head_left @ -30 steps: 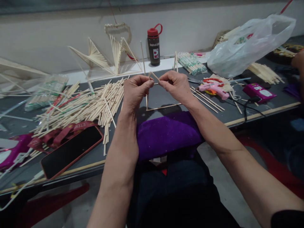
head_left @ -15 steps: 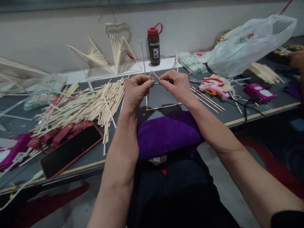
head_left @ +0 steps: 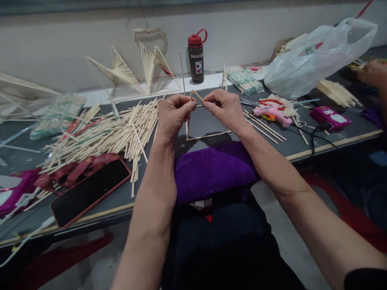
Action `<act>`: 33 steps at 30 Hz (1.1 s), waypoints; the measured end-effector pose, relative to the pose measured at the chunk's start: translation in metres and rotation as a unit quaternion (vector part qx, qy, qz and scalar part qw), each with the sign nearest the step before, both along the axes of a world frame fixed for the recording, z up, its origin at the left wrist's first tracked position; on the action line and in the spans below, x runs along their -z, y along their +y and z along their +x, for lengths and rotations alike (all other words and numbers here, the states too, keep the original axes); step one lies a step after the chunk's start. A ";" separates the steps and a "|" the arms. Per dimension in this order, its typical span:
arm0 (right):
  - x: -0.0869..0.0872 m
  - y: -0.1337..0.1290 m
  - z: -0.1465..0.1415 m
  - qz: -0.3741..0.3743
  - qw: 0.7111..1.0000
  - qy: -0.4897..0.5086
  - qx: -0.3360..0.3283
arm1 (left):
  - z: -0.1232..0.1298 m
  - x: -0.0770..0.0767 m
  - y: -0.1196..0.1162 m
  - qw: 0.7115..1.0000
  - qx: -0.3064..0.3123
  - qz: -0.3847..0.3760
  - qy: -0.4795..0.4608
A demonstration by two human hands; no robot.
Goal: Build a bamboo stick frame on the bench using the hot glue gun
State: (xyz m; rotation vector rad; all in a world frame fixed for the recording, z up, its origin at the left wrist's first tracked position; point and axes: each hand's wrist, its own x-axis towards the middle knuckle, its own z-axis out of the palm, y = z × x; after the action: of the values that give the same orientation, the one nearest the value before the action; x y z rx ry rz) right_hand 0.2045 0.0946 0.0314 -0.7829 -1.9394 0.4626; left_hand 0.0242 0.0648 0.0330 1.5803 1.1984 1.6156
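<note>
My left hand [head_left: 175,114] pinches a thin wooden stick near its upper end. Close beside it, my right hand [head_left: 224,105] grips a slanted stick [head_left: 198,96] whose tip meets the left one in a peak. Below them a stick frame [head_left: 208,136] lies on the dark table, with upright sticks at its back corners; my hands partly hide it. A purple cloth [head_left: 214,169] hangs over the near table edge. Left of my hands spreads a large pile of loose sticks [head_left: 121,133]. To the right are a pink glue gun [head_left: 273,112] and several loose sticks [head_left: 266,127].
A dark bottle [head_left: 196,60] stands at the back, near fan-shaped stick pieces [head_left: 121,70]. A phone [head_left: 90,192] lies front left. Rightward are a plastic bag [head_left: 314,60], a magenta device [head_left: 331,118] with a cable, and another person's hand [head_left: 373,74].
The other person's hand at the far right has moved slightly left. My hands and the sticks show no clear movement.
</note>
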 end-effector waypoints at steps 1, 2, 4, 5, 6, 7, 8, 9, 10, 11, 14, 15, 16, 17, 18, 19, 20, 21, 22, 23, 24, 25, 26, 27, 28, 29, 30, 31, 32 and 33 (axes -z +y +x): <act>0.000 0.000 0.000 -0.001 1.000 -0.001 0.001 | 0.000 0.000 0.000 1.000 0.000 -0.001 -0.001; 0.000 0.000 0.000 -0.003 1.000 -0.001 0.001 | 0.000 0.000 0.000 1.000 -0.001 -0.002 -0.001; -0.001 -0.001 0.000 -0.006 1.000 -0.002 0.000 | 0.000 0.000 -0.001 1.000 -0.004 0.000 0.001; -0.001 -0.001 0.000 -0.006 1.000 -0.001 0.000 | 0.000 0.000 -0.001 1.000 -0.004 0.002 0.003; -0.001 -0.001 0.000 -0.006 1.000 -0.001 0.000 | 0.000 0.000 -0.001 1.000 -0.003 0.005 0.005; -0.001 -0.001 0.000 -0.005 1.000 0.000 0.001 | 0.000 0.000 -0.001 1.000 -0.002 0.007 0.007; -0.001 -0.001 0.000 -0.004 1.000 0.001 0.001 | -0.001 0.000 -0.001 1.000 -0.001 0.010 0.008; -0.001 -0.001 0.000 -0.002 1.000 0.001 0.001 | -0.001 0.000 -0.001 1.000 0.000 0.011 0.009; -0.001 -0.001 0.000 -0.001 1.000 0.001 0.000 | -0.001 0.000 -0.001 1.000 0.000 0.011 0.011; -0.001 -0.001 0.000 0.001 1.000 0.001 -0.002 | -0.001 0.000 -0.001 1.000 -0.001 0.012 0.012; 0.000 0.000 -0.001 0.008 1.000 -0.002 -0.008 | -0.001 0.000 -0.001 1.000 -0.008 0.012 0.020; 0.000 0.001 -0.001 0.009 1.000 -0.004 -0.009 | -0.002 0.000 -0.002 1.000 -0.010 0.012 0.023; 0.000 0.001 -0.001 0.011 1.000 -0.006 -0.010 | -0.002 0.000 -0.002 1.000 -0.012 0.011 0.023; 0.001 0.002 -0.001 0.012 1.000 -0.008 -0.009 | -0.002 0.000 -0.002 1.000 -0.014 0.011 0.022; 0.001 0.002 -0.001 0.012 1.000 -0.009 -0.008 | -0.002 0.000 -0.002 1.000 -0.014 0.010 0.020; 0.001 0.002 -0.001 0.012 1.000 -0.009 -0.007 | -0.002 0.000 -0.002 1.000 -0.013 0.010 0.017; 0.001 0.003 -0.002 0.012 1.000 -0.009 -0.006 | -0.002 0.000 -0.001 1.000 -0.012 0.011 0.016; 0.001 0.002 -0.002 0.012 1.000 -0.009 -0.006 | -0.002 0.000 -0.001 1.000 -0.010 0.012 0.015; 0.001 0.002 -0.002 0.012 1.000 -0.008 -0.007 | -0.003 0.000 -0.001 1.000 -0.009 0.013 0.016; 0.001 0.002 -0.002 0.012 1.000 -0.008 -0.008 | -0.003 0.001 -0.001 1.000 -0.007 0.014 0.018; 0.000 0.002 -0.002 0.012 1.000 -0.008 -0.009 | -0.003 0.001 -0.001 1.000 -0.006 0.014 0.019; 0.000 0.001 -0.002 0.012 1.000 -0.008 -0.009 | -0.003 0.001 -0.001 1.000 -0.005 0.015 0.019; 0.000 0.001 -0.002 0.011 1.000 -0.009 -0.008 | -0.003 0.001 -0.001 1.000 -0.005 0.014 0.017; 0.000 0.001 -0.002 0.009 1.000 -0.010 -0.007 | -0.003 0.001 -0.001 1.000 -0.004 0.014 0.016; 0.000 0.001 -0.002 0.006 1.000 -0.011 -0.006 | -0.003 0.001 -0.001 1.000 -0.004 0.015 0.015; -0.001 0.001 -0.002 0.004 1.000 -0.012 -0.006 | -0.003 0.001 -0.001 1.000 -0.005 0.016 0.015; -0.001 0.001 -0.002 0.002 1.000 -0.012 -0.006 | -0.003 0.001 -0.001 1.000 -0.006 0.018 0.017; -0.001 0.001 -0.002 0.001 1.000 -0.012 -0.007 | -0.003 0.000 -0.002 1.000 -0.008 0.019 0.021; -0.001 0.001 -0.002 0.002 1.000 -0.011 -0.008 | -0.003 0.000 -0.002 0.999 -0.010 0.020 0.026; -0.001 0.001 -0.002 0.003 1.000 -0.010 -0.009 | -0.003 0.000 -0.002 0.999 -0.011 0.020 0.030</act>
State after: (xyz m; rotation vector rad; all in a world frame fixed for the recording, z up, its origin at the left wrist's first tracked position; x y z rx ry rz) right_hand 0.2027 0.0953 0.0321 -0.7690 -1.9669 0.4621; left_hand 0.0215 0.0632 0.0328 1.6577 1.2263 1.6264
